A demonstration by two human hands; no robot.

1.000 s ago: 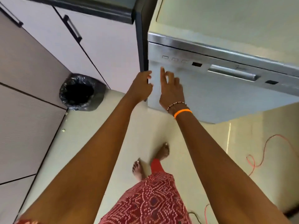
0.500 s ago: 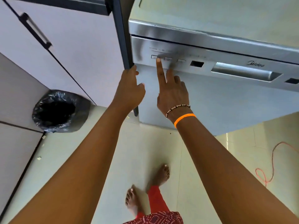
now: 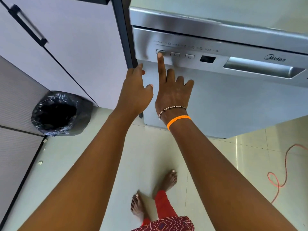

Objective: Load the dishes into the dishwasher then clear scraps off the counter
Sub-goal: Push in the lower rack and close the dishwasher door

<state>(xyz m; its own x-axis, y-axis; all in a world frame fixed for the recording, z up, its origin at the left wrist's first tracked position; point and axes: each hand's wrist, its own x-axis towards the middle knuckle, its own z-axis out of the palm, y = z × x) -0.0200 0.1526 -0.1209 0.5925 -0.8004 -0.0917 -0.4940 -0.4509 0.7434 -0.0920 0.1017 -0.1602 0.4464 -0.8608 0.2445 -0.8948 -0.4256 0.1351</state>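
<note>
The silver dishwasher (image 3: 233, 100) stands with its door closed, and its control panel faces me. My right hand (image 3: 173, 95) points its straight index finger onto the leftmost panel button (image 3: 161, 51) while its other fingers are curled. My left hand (image 3: 135, 90) lies with straight fingers against the dishwasher's left edge and holds nothing. No dishes or scraps on a counter are in view.
A bin lined with a black bag (image 3: 60, 114) stands on the floor to the left, below a white cabinet door (image 3: 75, 39). The recessed door handle (image 3: 260, 69) is to the right of the buttons. An orange cable (image 3: 283, 172) lies on the floor at right. Small scraps (image 3: 40, 162) lie near the bin.
My right index finger has gone up from the door front to the leftmost button and stays on it. The view has moved closer to the panel. My left hand stays at the left edge.
</note>
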